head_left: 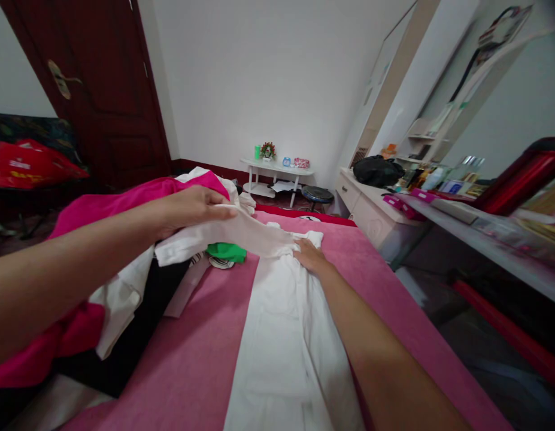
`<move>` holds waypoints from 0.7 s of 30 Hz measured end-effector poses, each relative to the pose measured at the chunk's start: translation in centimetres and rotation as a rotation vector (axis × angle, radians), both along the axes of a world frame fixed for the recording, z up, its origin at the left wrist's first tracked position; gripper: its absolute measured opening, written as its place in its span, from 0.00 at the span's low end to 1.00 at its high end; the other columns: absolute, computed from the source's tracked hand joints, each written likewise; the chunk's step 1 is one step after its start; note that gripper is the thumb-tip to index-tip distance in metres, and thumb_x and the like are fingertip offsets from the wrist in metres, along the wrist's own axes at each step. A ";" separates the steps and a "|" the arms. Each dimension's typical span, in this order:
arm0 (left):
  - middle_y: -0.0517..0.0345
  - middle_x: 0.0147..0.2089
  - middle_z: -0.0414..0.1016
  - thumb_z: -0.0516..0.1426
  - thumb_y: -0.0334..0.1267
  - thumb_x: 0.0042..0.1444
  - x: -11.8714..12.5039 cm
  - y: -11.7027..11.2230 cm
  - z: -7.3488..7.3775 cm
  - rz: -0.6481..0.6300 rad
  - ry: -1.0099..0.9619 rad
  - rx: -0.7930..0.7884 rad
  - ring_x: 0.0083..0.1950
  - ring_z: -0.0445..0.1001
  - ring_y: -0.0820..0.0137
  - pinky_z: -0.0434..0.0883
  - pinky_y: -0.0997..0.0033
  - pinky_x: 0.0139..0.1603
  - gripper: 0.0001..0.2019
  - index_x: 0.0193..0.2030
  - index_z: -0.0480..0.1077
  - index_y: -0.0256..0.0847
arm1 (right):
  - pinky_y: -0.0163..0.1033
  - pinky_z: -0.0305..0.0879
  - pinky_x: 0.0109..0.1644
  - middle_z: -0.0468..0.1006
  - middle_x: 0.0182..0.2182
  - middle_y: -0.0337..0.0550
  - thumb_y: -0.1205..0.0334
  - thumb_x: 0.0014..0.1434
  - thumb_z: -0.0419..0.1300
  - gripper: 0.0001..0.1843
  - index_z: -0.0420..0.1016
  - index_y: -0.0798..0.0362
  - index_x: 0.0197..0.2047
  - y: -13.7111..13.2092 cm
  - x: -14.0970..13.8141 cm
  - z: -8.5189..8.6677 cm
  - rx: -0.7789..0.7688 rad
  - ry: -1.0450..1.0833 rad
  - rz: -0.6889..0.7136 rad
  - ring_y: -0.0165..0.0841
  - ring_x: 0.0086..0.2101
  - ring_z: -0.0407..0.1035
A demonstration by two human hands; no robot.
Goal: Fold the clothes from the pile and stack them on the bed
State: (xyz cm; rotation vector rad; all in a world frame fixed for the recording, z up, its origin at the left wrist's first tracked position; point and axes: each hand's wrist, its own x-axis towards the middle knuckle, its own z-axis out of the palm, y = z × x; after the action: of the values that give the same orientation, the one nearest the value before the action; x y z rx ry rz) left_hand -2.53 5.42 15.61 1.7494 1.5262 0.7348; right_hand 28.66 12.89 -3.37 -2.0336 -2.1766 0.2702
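Note:
A long white garment (277, 335) lies lengthwise on a pink bedspread (200, 353), with wrinkles down its right side. My left hand (194, 208) is closed on the end of a white strip of it that looks like a sleeve, lifting it off the bed and stretching it to the left. At the garment's far end, my right hand (311, 256) has its fingers on the gathered cloth, where the strip joins the body. Beneath my left arm is a heap of clothes, with a bright pink piece (111, 206), a black piece (138, 335) and a green piece (227, 252).
Beyond the bed stand a small white table (277, 167) and a round black stool (317, 194). Along the right runs a dresser (367, 200) with a black bag (378, 170) and bottles. A dark red door (97, 90) and a red bag (32, 164) are at left.

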 end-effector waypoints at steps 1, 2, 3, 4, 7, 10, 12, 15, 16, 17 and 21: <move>0.61 0.29 0.76 0.61 0.40 0.51 1.4 -1.1 0.3 -0.144 0.009 0.023 0.33 0.75 0.68 0.69 0.76 0.32 0.08 0.34 0.77 0.38 | 0.55 0.49 0.63 0.56 0.65 0.48 0.52 0.62 0.45 0.30 0.56 0.52 0.65 -0.1 0.1 -0.1 0.001 0.008 0.003 0.44 0.64 0.47; 0.61 0.30 0.76 0.61 0.39 0.51 2.9 -2.3 0.3 -0.302 0.019 0.061 0.34 0.75 0.68 0.68 0.77 0.33 0.08 0.35 0.77 0.38 | 0.55 0.49 0.63 0.57 0.65 0.48 0.53 0.62 0.45 0.29 0.56 0.52 0.65 -0.2 0.2 -0.2 0.005 0.015 0.007 0.44 0.64 0.47; 0.61 0.32 0.77 0.62 0.38 0.51 4.4 -3.7 -0.1 -0.459 0.039 0.089 0.35 0.75 0.68 0.68 0.77 0.34 0.07 0.35 0.77 0.39 | 0.54 0.48 0.63 0.58 0.64 0.47 0.54 0.63 0.44 0.29 0.55 0.51 0.66 -0.3 0.4 -0.3 0.011 0.020 0.010 0.43 0.64 0.47; 0.62 0.33 0.77 0.61 0.37 0.51 5.8 -5.2 -0.9 -0.587 0.052 0.113 0.36 0.75 0.68 0.69 0.76 0.36 0.07 0.37 0.78 0.40 | 0.53 0.48 0.64 0.57 0.65 0.47 0.56 0.63 0.44 0.29 0.54 0.52 0.66 -0.4 0.6 -0.4 0.016 0.023 0.010 0.43 0.64 0.47; 0.61 0.35 0.79 0.61 0.34 0.50 9.5 -9.1 -5.3 -0.970 0.049 0.048 0.35 0.76 0.69 0.69 0.76 0.34 0.11 0.42 0.77 0.42 | 0.50 0.45 0.66 0.51 0.67 0.47 0.59 0.65 0.41 0.30 0.48 0.54 0.69 -0.8 1.3 -0.9 0.024 0.016 -0.001 0.40 0.66 0.44; 0.61 0.25 0.74 0.61 0.30 0.47 11.9 -10.7 -10.3 -1.371 0.089 -0.210 0.27 0.74 0.70 0.68 0.77 0.26 0.08 0.36 0.77 0.38 | 0.51 0.41 0.68 0.45 0.69 0.45 0.61 0.65 0.40 0.31 0.44 0.55 0.70 -1.1 1.6 -1.7 0.034 -0.006 -0.011 0.38 0.67 0.39; 0.62 0.25 0.72 0.60 0.30 0.48 12.8 -10.5 -12.5 -1.425 0.028 -0.341 0.25 0.73 0.71 0.68 0.77 0.25 0.09 0.37 0.76 0.37 | 0.51 0.39 0.68 0.44 0.69 0.43 0.63 0.65 0.39 0.31 0.43 0.54 0.70 -1.2 1.6 -2.1 0.051 -0.021 -0.019 0.37 0.67 0.37; 0.59 0.31 0.75 0.55 0.35 0.56 13.2 -8.8 -14.0 -1.119 -0.115 -0.185 0.28 0.73 0.71 0.71 0.75 0.32 0.09 0.41 0.75 0.38 | 0.51 0.38 0.68 0.44 0.69 0.42 0.65 0.65 0.38 0.31 0.41 0.52 0.70 -1.3 1.5 -2.4 0.068 -0.033 -0.033 0.36 0.67 0.36; 0.57 0.35 0.76 0.54 0.36 0.57 13.2 -8.1 -14.3 -0.975 -0.121 -0.032 0.33 0.74 0.70 0.71 0.73 0.36 0.10 0.43 0.75 0.39 | 0.51 0.37 0.68 0.44 0.69 0.42 0.65 0.65 0.38 0.31 0.41 0.52 0.71 -1.4 1.4 -2.4 0.067 -0.036 -0.036 0.36 0.67 0.36; 0.55 0.40 0.76 0.55 0.36 0.57 13.2 -7.3 -14.8 -0.855 -0.104 0.133 0.39 0.74 0.67 0.71 0.70 0.42 0.11 0.45 0.74 0.39 | 0.51 0.37 0.68 0.43 0.69 0.42 0.64 0.65 0.38 0.31 0.40 0.52 0.71 -1.5 1.4 -2.3 0.064 -0.039 -0.036 0.36 0.67 0.36; 0.50 0.53 0.70 0.54 0.31 0.58 13.0 -5.3 -17.5 -0.773 -0.009 0.458 0.55 0.66 0.62 0.63 0.62 0.58 0.17 0.54 0.70 0.41 | 0.52 0.37 0.68 0.39 0.69 0.39 0.61 0.65 0.40 0.32 0.37 0.51 0.71 -2.6 1.0 -1.9 0.045 -0.055 -0.011 0.38 0.67 0.32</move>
State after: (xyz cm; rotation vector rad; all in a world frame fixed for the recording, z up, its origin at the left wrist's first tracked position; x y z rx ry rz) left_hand 10.42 0.08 -1.93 2.4305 0.5757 0.6967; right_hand 29.70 10.29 -5.22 -2.0515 -2.1819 0.1650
